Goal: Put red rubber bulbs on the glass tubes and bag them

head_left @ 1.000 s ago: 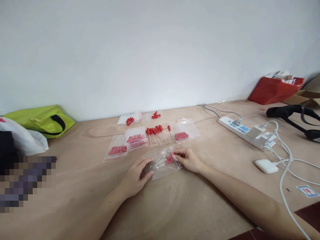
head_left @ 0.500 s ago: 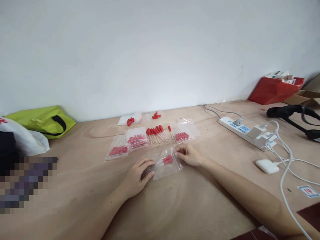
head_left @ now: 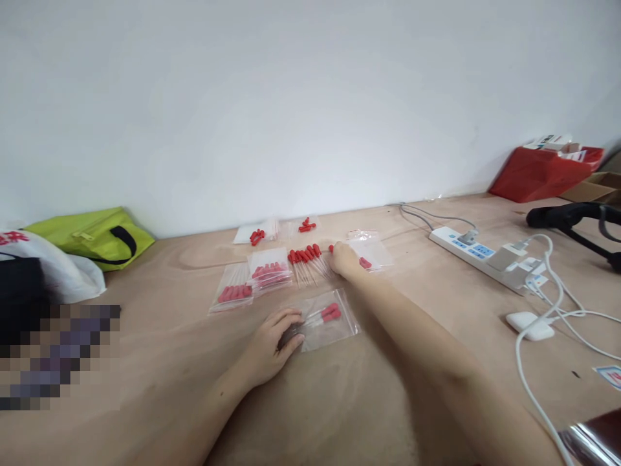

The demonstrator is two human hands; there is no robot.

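My left hand is closed on the end of a clear zip-lock bag lying on the table. Inside this bag are a few droppers with red rubber bulbs. Further back, my right hand has its fingers around a single dropper, whose red bulb peeks out at the fingertips; the hand hides the rest of it. Just left of that hand lies a row of several loose droppers. A filled bag behind my right hand is partly covered by it.
Two filled bags, the left bag and the fuller bag, lie left of the loose droppers. Red bulbs rest on bags near the wall. To the right are a power strip, white cables and a white charging case.
My right hand has left the near bag's open end and reached forward to the single dropper. My left hand stays on the bag. The view has shifted slightly.
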